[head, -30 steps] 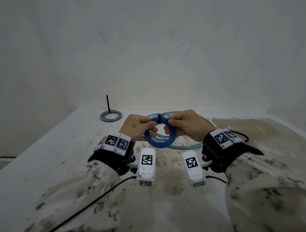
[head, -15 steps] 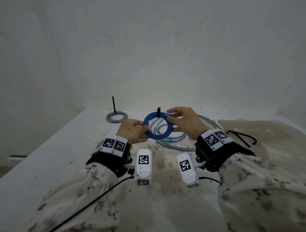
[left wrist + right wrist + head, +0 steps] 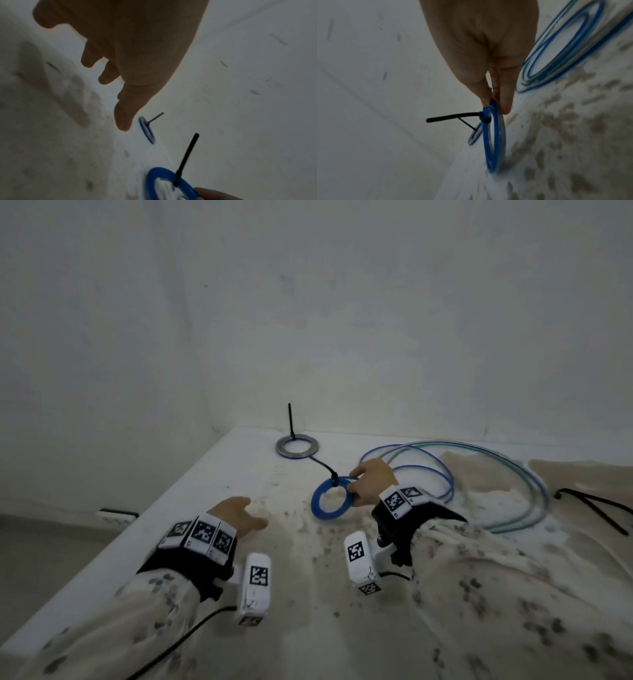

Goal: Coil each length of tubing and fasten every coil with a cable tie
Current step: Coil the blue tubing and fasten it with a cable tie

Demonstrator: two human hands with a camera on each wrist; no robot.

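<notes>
The right hand (image 3: 371, 482) is pinching the small blue coil (image 3: 331, 499), already bound by a black cable tie (image 3: 325, 467), just above the table (image 3: 212, 484). The left hand (image 3: 236, 517) is hanging spread, holding nothing, apart from the coil.

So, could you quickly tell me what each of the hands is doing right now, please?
Left hand: open, fingers relaxed, holding nothing.
Right hand: pinching the tied blue coil.
</notes>
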